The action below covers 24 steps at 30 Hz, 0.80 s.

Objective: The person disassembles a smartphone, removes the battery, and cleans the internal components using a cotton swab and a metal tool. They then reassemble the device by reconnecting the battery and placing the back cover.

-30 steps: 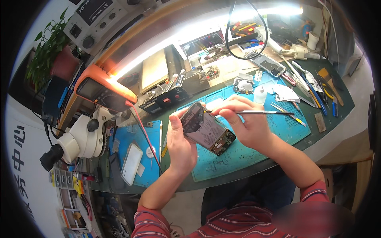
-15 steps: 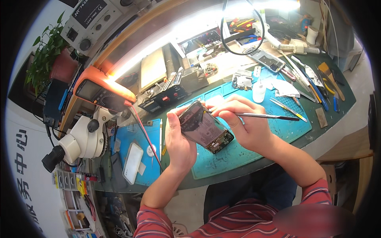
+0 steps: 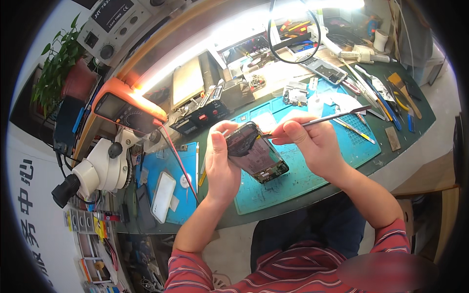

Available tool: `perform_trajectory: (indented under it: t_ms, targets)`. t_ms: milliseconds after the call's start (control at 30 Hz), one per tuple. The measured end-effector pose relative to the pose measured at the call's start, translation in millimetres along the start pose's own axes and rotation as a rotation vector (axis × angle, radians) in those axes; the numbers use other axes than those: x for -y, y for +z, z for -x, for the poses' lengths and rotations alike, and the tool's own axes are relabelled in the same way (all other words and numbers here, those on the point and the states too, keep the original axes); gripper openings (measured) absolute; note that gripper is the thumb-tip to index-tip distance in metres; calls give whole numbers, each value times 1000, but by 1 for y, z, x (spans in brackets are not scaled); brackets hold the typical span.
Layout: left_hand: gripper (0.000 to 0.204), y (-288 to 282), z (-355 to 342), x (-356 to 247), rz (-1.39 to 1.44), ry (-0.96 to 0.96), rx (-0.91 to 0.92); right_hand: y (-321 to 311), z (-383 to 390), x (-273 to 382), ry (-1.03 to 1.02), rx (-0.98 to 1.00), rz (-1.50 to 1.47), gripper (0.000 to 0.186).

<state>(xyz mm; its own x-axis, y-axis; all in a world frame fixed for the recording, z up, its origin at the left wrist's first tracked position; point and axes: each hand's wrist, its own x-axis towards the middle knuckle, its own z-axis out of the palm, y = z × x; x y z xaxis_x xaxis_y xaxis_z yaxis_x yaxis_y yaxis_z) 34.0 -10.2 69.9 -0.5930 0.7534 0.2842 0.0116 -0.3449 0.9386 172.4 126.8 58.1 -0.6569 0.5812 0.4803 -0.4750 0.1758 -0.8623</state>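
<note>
Altogether two hands (image 3: 223, 177) (image 3: 316, 149), holding one opened phone (image 3: 257, 157), one slim tool (image 3: 335, 116)

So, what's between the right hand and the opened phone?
In the head view, the slim tool, held in the right hand, extends its tip across the narrow gap toward the opened phone; contact is unclear.

Shirt (image 3: 288, 266) is red/wht striped, mat (image 3: 264, 195) blue-grn, multimtr (image 3: 126, 108) orange, phone (image 3: 257, 155) blk/gry.
</note>
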Motion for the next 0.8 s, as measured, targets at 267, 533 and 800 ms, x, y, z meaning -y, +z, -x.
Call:
perform_trajectory:
  t_ms: [267,533,800]
  targets:
    - [46,12,39,-41,-1121,358,-15,14,16,26,-305,57,367,9]
    - [91,23,57,-34,-941,272,83,23,25,34,-330,78,330,10]
    - [80,20,57,-37,-732,227,47,31,34,38,-328,57,320,11]
